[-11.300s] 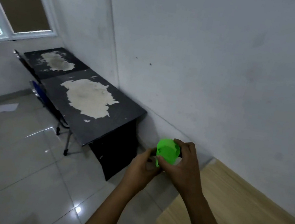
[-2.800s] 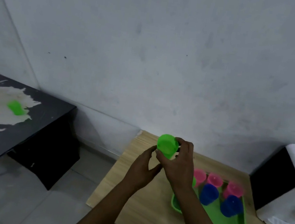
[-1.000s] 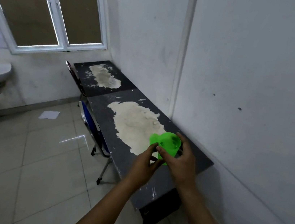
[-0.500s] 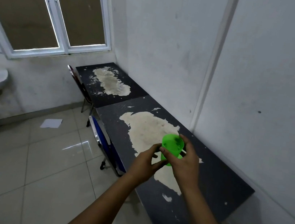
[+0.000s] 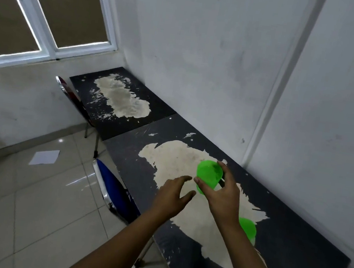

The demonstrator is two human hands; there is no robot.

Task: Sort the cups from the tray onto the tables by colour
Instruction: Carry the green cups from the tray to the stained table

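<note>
My right hand (image 5: 220, 193) grips a green cup (image 5: 208, 176) by its rim and side, holding it tilted above the worn pale patch of the near black table (image 5: 293, 238). My left hand (image 5: 172, 198) hovers just left of the cup with fingers spread, holding nothing. A second green cup (image 5: 247, 228) rests on the same table, partly hidden behind my right forearm. The tray and the other cups are out of view.
A second black table (image 5: 116, 105) with a worn patch stands further along the wall under the window. A blue chair (image 5: 113, 189) and a red chair (image 5: 72, 96) are tucked at the tables' left edges. A white sheet of paper (image 5: 45, 157) lies on the tiled floor.
I have moved closer to the near black table. My left hand has come off the cup and opened; the right hand still holds the cup, now over the pale patch.
</note>
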